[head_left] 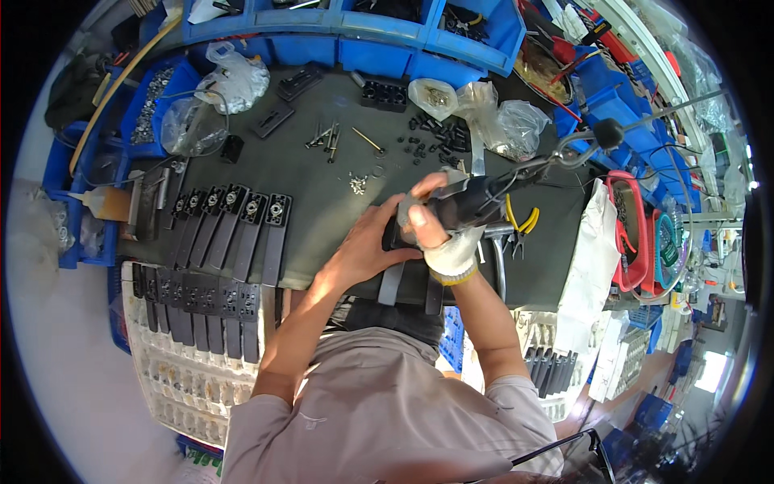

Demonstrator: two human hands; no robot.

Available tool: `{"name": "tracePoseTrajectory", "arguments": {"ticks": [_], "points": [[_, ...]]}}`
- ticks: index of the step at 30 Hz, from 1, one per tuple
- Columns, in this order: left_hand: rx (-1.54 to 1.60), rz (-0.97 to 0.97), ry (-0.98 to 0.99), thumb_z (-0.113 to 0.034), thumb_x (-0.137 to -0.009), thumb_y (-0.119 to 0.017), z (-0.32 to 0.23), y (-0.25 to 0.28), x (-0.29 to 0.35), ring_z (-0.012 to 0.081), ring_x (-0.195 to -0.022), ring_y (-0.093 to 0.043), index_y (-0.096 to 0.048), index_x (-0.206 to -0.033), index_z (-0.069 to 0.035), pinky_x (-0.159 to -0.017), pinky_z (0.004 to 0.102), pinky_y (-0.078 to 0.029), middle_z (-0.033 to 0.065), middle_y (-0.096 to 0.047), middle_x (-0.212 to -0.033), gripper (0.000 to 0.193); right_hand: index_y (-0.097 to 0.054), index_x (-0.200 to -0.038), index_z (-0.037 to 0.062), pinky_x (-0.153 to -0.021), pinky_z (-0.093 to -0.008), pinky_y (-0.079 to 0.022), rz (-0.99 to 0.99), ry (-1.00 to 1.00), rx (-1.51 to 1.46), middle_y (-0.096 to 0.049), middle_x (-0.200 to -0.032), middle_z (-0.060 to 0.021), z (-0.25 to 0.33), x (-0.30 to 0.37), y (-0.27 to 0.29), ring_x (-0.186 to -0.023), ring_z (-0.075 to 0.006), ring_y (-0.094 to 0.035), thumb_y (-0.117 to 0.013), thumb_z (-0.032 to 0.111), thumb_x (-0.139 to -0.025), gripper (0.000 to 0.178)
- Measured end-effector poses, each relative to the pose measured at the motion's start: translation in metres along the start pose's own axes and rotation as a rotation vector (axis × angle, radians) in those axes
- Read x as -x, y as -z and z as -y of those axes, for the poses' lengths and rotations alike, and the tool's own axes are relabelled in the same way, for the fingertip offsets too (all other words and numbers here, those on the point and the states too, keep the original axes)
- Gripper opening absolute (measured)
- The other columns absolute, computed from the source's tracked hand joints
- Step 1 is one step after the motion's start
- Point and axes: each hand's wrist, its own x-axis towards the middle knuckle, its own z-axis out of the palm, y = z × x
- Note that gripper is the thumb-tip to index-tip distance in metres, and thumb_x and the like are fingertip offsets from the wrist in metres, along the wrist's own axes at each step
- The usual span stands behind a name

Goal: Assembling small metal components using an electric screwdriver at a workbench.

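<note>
My left hand (360, 252) presses on a black lever handle (391, 284), its fingers at the handle's dark plate and its thumb stretched along the near side. The plate is mostly hidden under both hands. My right hand (445, 246), in a white glove that leaves the fingertips bare, is closed round a black power screwdriver (476, 202) hung from a hook. The tool's tip is hidden over the plate. A second dark bar (434, 297) reaches over the table's near edge beside the handle. Yellow-handled pliers (522, 226) lie right of the screwdriver.
A row of black handles (274, 242) lies at the left, with more on a pale tray (185, 395) below. Small screws (357, 184) and black parts (435, 137) lie on the dark mat. Blue bins (371, 55) line the back; a red basket (629, 234) stands right.
</note>
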Motion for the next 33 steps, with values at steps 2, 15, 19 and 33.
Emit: {"name": "tracePoseTrajectory", "arguments": {"ticks": [2, 15, 19, 33], "points": [[-0.044, 0.016, -0.034, -0.035, -0.076, -0.091, -0.004, 0.001, 0.002, 0.0427, -0.124, -0.057, -0.033, -0.158, -0.005, -0.104, 0.0468, -0.046, 0.0286, -0.056, -0.134, 0.105, -0.064, -0.109, -0.0001, -0.076, -0.0275, -0.048, -0.064, -0.051, -0.157, -0.064, -0.099, -0.0052, -0.004, 0.0, 0.004, -0.084, -0.012, -0.059, -0.077, 0.005, -0.085, 0.028], [-0.482, -0.568, -0.03, -0.009, -0.087, -0.074, 0.039, 0.022, -0.017, 0.034, -0.096, -0.063, -0.075, -0.097, -0.001, -0.087, 0.0426, -0.051, 0.0118, -0.068, -0.096, 0.013, -0.056, -0.111, -0.0004, -0.086, -0.0324, -0.047, -0.08, -0.027, -0.44, -0.06, -0.102, -0.0093, 0.04, 0.005, 0.022, -0.091, -0.0155, -0.057, -0.078, 0.022, -0.084, 0.042], [-0.418, -0.588, -0.084, -0.01, -0.09, -0.074, 0.039, 0.021, -0.018, 0.0261, -0.08, -0.063, -0.075, -0.095, -0.001, -0.075, 0.0361, -0.052, 0.0101, -0.067, -0.089, 0.011, -0.054, -0.112, -0.0006, -0.089, -0.0333, -0.046, -0.162, 0.051, -0.292, -0.059, -0.103, -0.009, 0.013, 0.008, 0.03, -0.094, -0.0157, -0.055, -0.078, 0.024, -0.083, 0.045], [1.358, -0.057, 0.384, -0.024, -0.102, -0.068, -0.006, -0.002, 0.016, 0.009, -0.071, -0.056, -0.066, -0.095, -0.003, -0.063, 0.024, -0.044, 0.0018, -0.064, -0.083, 0.022, -0.05, -0.112, -0.0019, -0.068, -0.0347, -0.056, -0.163, 0.231, -0.215, -0.062, -0.087, -0.013, 0.014, 0.003, 0.02, -0.074, -0.0216, -0.066, -0.078, 0.035, -0.086, 0.053]]}}
